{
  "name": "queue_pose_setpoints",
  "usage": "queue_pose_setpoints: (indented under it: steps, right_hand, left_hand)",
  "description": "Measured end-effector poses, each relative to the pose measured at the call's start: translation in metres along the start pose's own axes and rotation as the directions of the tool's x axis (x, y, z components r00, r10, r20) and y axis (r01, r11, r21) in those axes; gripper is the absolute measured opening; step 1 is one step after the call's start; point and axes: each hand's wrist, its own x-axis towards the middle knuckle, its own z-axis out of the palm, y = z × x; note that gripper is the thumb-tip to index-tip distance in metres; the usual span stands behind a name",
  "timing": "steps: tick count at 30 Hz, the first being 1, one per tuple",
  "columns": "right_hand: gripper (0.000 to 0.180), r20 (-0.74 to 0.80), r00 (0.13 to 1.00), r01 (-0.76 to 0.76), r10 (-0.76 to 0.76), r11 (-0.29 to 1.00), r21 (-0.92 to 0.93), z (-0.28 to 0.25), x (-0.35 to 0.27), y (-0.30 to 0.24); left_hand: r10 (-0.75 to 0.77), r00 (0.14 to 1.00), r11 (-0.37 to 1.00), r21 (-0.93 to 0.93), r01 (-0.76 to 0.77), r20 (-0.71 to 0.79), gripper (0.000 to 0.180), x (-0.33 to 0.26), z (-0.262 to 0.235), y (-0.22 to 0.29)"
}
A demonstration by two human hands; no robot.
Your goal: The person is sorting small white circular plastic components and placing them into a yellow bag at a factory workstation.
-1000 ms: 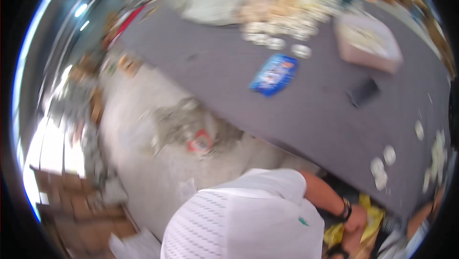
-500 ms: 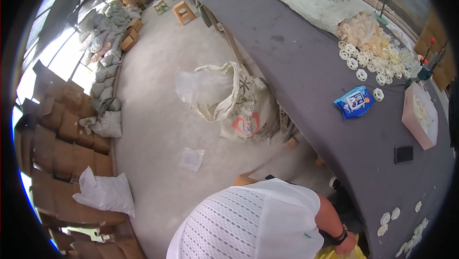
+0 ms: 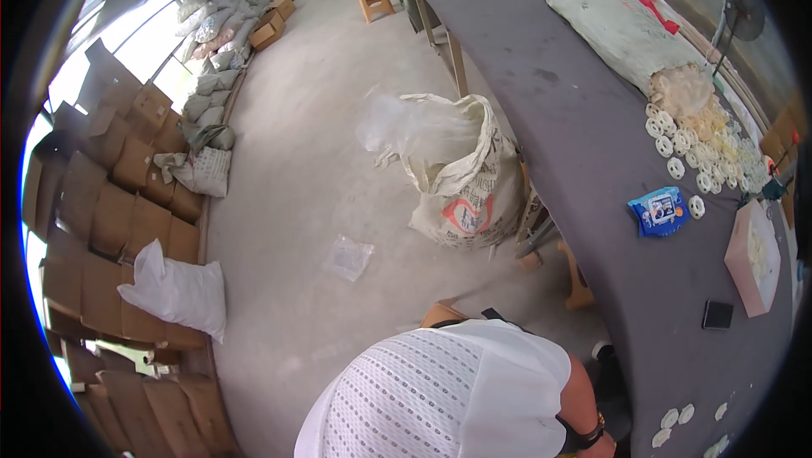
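My left arm comes out of a white short sleeve and reaches down beside the dark-covered table (image 3: 584, 170). A dark band is on the wrist. Only the back of my left hand (image 3: 600, 448) shows at the lower edge; its fingers are cut off. A thin sliver of yellow (image 3: 572, 455) shows beside it, too small to name now. Nearest on the table top are several flat white plastic rings (image 3: 670, 417). My right hand is out of view.
The table holds a black phone (image 3: 718, 315), a pink box (image 3: 744, 259) with white parts, a blue wipes packet (image 3: 660, 211) and a sack (image 3: 626, 31) spilling rings. A big woven sack (image 3: 474, 196) and clear plastic bag (image 3: 348, 257) are on the floor. Cartons (image 3: 101, 213) line the left.
The view has shifted, so the table things sit farther right and mostly lower. Earlier my left hand was on yellow plastic; now hand and plastic are mostly past the lower edge.
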Motion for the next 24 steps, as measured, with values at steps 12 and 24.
queue_pose_setpoints:
  steps: [12,24]
  right_hand:
    - [0.029,-0.449,0.827,-0.258,0.338,0.938,0.231,-0.047,-0.123,-0.105]
    - [0.042,-0.3,0.657,-0.394,0.692,0.654,0.646,-0.048,-0.221,-0.102]
  left_hand:
    - [-0.02,0.986,1.0,-0.023,0.016,-0.167,0.01,-0.05,-0.063,-0.017]
    - [0.065,0.995,0.987,-0.142,-0.075,-0.075,0.019,-0.039,-0.058,0.019]
